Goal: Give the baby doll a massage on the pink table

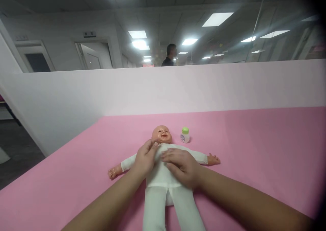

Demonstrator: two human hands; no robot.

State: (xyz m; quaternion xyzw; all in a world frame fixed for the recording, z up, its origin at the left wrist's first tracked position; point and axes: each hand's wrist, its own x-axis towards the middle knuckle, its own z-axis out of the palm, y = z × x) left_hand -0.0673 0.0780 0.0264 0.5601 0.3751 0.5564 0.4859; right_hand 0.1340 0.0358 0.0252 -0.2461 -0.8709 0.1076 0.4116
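Note:
A baby doll [166, 176] lies on its back on the pink table, its bald plastic head at the far end and its soft white body towards me. My left hand [147, 156] is at the doll's shoulder, with its fingertips close to the chin. Its fingers are partly bent, and I see nothing held between them. Across the doll's chest rests my right hand [181, 164], palm down, fingers extended and slightly bent. To the right of the doll's head stands a small clear jar [185, 135] with a green lid, touched by neither hand.
The pink tabletop [254, 146] spreads out on both sides of the doll. A low white partition [178, 90] borders it at the back and left. Beyond the glass above the partition, a person [169, 56] in dark clothing is visible.

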